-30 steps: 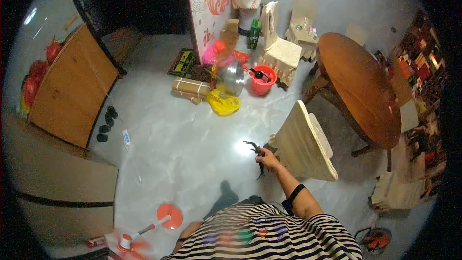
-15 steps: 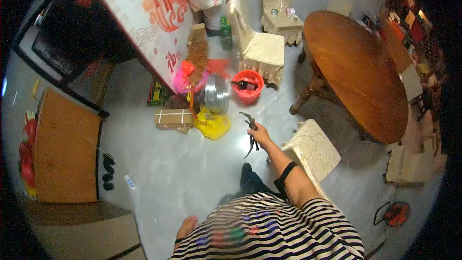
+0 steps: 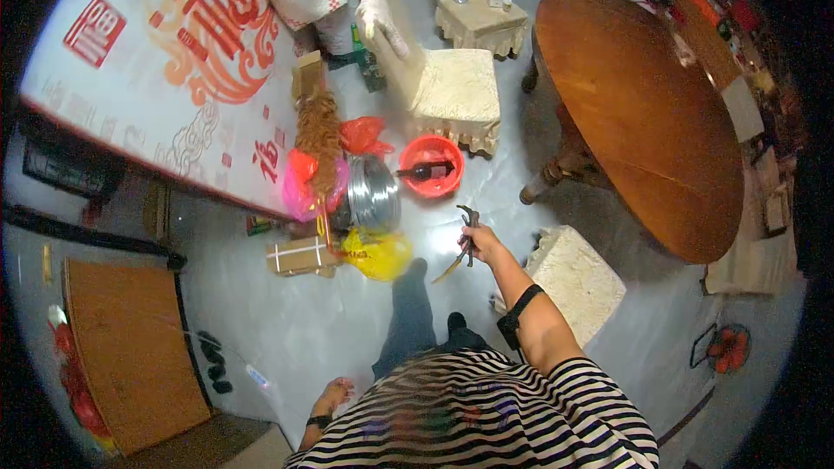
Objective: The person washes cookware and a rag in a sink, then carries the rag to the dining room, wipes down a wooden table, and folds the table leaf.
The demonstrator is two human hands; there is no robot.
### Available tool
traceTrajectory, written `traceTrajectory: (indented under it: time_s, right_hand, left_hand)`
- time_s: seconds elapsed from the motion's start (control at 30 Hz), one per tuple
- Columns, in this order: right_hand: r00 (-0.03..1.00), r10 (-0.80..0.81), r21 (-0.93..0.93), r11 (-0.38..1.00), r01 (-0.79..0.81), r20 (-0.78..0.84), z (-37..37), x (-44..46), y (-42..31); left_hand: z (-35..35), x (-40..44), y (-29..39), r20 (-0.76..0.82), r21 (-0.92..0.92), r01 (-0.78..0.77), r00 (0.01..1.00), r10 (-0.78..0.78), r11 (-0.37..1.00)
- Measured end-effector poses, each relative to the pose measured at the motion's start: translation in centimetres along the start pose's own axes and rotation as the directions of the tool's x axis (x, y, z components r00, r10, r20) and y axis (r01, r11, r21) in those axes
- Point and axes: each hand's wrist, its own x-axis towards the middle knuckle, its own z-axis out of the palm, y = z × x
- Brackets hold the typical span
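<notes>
My right hand (image 3: 483,244) is closed around a dark brown, thin, branching thing (image 3: 470,224). It has curved ends above the fist and prongs below it, the lower one paler; I cannot make out its kind. Ahead of that hand and to its left stands a red plastic basket (image 3: 433,188) with a dark bottle (image 3: 429,172) lying in it. Low by my striped shirt hangs my left hand (image 3: 335,394), its fingers loosely apart and holding nothing.
Left of the basket are a wire coil (image 3: 373,193), a yellow bag (image 3: 379,254) and a tied cardboard bundle (image 3: 301,257). A covered seat (image 3: 575,287) stands right of my arm, near a round wooden table (image 3: 643,122). Another covered chair (image 3: 456,91) is beyond the basket.
My view has shifted forward and turned, so the basket, coil and wall panel appear farther left. The right hand still grips the dark branching thing. More of the left hand shows.
</notes>
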Motion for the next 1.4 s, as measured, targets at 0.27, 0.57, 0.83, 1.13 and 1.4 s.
traceTrajectory:
  time_s: [0.27, 0.57, 0.83, 1.13, 1.4]
  right_hand:
    - [0.991, -0.025, 0.058, 0.998, 0.033, -0.133, 4.8, 10.6, -8.1]
    - [0.932, 0.081, -0.179, 0.972, -0.152, -0.353, 8.6, 17.5, -13.0]
    - [0.879, 0.155, -0.088, 0.972, -0.217, -0.451, -2.0, 12.1, -1.2]
    - [0.715, 0.170, 0.145, 0.985, -0.096, -0.678, -10.4, 6.8, -0.8]
    - [0.797, 0.094, 0.073, 0.995, -0.063, -0.597, -8.8, 13.9, -8.5]
  left_hand:
    - [-7.2, 6.4, 18.2, -0.034, 0.146, -0.034, 0.999, 0.039, 0.989]
    - [-11.2, 9.0, 26.1, 0.017, 0.212, -0.059, 0.998, 0.056, 0.976]
    - [-10.2, 14.4, 29.4, 0.127, 0.342, -0.043, 0.992, -0.001, 0.939]
    - [-6.8, 18.2, 36.3, 0.267, 0.435, -0.347, 0.931, 0.250, 0.830]
    - [-1.8, 19.4, 39.2, 0.171, 0.392, -0.268, 0.961, 0.217, 0.880]
